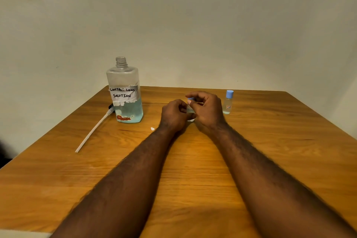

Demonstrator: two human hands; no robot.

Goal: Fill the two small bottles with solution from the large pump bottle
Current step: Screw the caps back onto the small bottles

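Note:
The large clear bottle (126, 94) labelled "contact lens solution" stands uncapped at the back left of the table, about a third full of pale blue liquid. Its pump with a long white tube (92, 131) lies on the table to its left. A small bottle (190, 111) stands mid-table; my left hand (173, 115) grips its body and my right hand (206, 110) pinches its blue cap (190, 99) from above. Most of that bottle is hidden by my fingers. A second small bottle (228, 102) with a blue cap on stands upright just right of my right hand.
The wooden table (193, 170) runs up to a plain wall at the back. A tiny white scrap (152, 128) lies near my left wrist. The table's left edge drops off beyond the pump tube.

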